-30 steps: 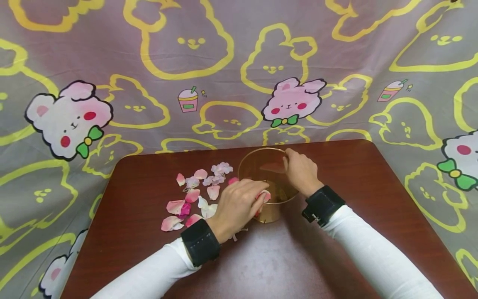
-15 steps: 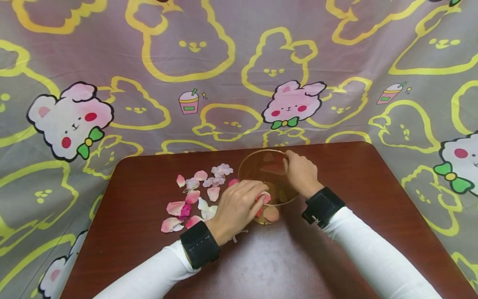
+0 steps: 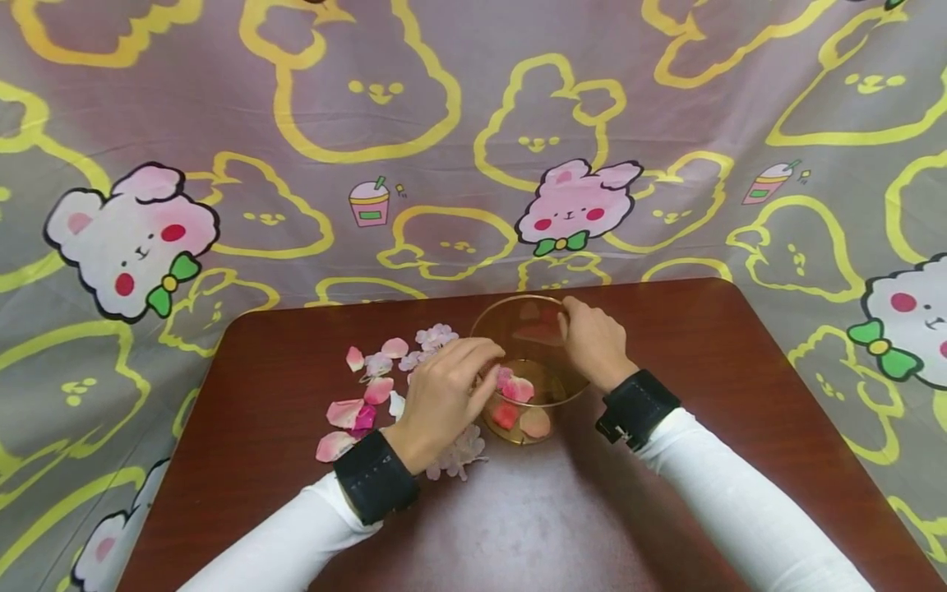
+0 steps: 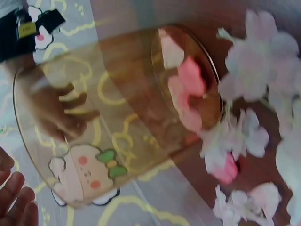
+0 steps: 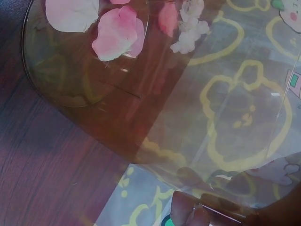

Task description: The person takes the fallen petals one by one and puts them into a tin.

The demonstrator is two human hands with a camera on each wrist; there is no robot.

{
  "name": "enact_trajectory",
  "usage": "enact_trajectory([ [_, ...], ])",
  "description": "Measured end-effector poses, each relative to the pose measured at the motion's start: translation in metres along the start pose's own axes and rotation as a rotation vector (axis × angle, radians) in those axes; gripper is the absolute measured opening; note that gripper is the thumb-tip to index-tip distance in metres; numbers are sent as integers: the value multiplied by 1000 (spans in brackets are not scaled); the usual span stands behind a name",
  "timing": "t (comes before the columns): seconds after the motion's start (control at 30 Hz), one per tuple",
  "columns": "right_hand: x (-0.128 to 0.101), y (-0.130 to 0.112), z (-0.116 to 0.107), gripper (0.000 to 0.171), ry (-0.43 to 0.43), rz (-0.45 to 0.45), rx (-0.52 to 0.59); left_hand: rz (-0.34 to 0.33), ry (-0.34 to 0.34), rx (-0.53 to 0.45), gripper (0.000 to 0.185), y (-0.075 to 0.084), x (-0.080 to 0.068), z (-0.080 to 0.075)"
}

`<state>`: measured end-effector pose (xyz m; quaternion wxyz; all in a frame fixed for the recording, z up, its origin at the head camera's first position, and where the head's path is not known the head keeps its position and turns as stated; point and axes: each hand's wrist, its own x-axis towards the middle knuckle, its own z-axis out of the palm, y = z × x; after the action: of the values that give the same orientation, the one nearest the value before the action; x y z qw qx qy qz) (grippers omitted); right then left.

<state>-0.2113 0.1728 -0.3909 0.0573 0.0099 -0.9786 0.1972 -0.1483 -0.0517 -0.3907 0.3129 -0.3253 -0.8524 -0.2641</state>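
Note:
A see-through amber container (image 3: 543, 374) with a thin gold rim stands on the table. Several pink petals (image 3: 520, 388) lie at its bottom, and they also show through the wall in the left wrist view as pink petals (image 4: 192, 77). My right hand (image 3: 595, 341) grips the rim on the right side, thumb and fingers on either side of the wall. Just outside the rim on the left, my left hand (image 3: 444, 395) hovers with loosely bent fingers and nothing visible in them. It covers part of the scattered petals (image 3: 344, 413).
Pale lilac blossoms (image 3: 436, 335) lie behind the left hand, and more pale blossoms (image 3: 464, 450) lie in front of it. The brown table (image 3: 710, 362) ends at a patterned cloth backdrop (image 3: 444, 164) behind and at the sides.
My left hand has let go of petals, which now lie in the container, and has drawn back left from over the rim. The right hand keeps its grip.

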Motion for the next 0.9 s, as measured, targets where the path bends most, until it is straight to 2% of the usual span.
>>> enact_trajectory([
  [0.13,0,-1,0,17,-5,2,2,-21,26,41,19,-16,3,-8],
  [0.2,1,-1,0,17,-6,2,3,-57,18,67,20,-26,4,-11],
  [0.3,2,0,0,17,-3,3,4,-157,-55,106,26,-41,3,-16],
  [0.43,2,2,-1,18,-3,7,7,-301,-211,149,35,-65,-2,-19],
  [0.53,2,2,0,18,-6,8,6,-394,-301,171,38,-85,-10,-20],
  [0.63,1,3,1,18,-9,7,5,-473,-349,188,40,-107,-21,-21],
  [0.77,1,3,1,18,-9,4,9,-542,-360,200,39,-133,-37,-24],
  [0.9,0,2,0,17,-3,1,13,-563,-361,227,34,-152,-51,-27],
])
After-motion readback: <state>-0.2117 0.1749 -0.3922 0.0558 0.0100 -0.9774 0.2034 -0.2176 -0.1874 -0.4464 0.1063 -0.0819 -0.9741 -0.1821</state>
